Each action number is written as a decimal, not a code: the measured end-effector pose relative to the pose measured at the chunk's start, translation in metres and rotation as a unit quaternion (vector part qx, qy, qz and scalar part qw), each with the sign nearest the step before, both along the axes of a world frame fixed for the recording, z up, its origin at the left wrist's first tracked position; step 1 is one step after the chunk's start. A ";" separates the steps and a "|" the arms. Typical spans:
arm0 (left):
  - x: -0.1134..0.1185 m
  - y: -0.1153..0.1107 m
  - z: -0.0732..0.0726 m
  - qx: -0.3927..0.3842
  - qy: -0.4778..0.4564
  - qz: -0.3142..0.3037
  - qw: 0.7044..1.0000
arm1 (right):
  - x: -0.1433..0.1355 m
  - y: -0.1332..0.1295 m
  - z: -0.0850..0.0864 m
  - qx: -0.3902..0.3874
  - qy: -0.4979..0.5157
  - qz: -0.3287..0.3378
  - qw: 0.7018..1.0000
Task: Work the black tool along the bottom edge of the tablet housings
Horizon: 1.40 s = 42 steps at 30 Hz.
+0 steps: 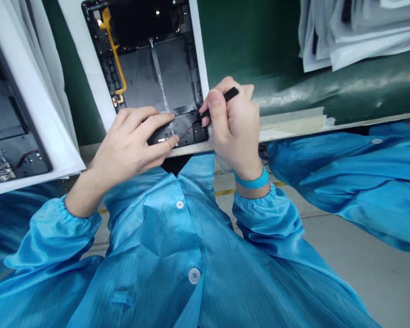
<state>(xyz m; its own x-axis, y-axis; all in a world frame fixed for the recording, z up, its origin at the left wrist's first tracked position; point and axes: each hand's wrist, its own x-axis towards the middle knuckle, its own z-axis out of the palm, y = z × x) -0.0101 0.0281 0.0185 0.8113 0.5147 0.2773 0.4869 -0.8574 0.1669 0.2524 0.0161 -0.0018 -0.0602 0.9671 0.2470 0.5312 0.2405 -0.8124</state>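
Note:
An opened tablet (140, 68) lies with its dark inside up, near the table's front edge. A grey ribbon cable (160, 77) runs down its middle and an orange flex cable (117, 64) along its left side. My left hand (130, 141) rests on the lower left of the tablet, fingers apart, two fingertips at the ribbon cable's lower end. My right hand (234, 120) is closed around a slim black pointed tool (231, 94), over the tablet's lower right corner. Its tip reaches a thin dark red wire (187, 130); whether it touches is unclear.
White sheeting (204, 68) lies under the tablet on the green table (246, 41). Another opened tablet (13, 114) lies on white sheeting at the left. Stacked white sleeves (362, 36) stand at the back right. A blue-clothed person's legs (345, 173) show at the right.

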 end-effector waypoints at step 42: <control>0.014 0.001 0.007 -0.023 0.047 0.030 0.998 | 0.004 -0.006 -0.003 0.072 -0.063 0.054 0.994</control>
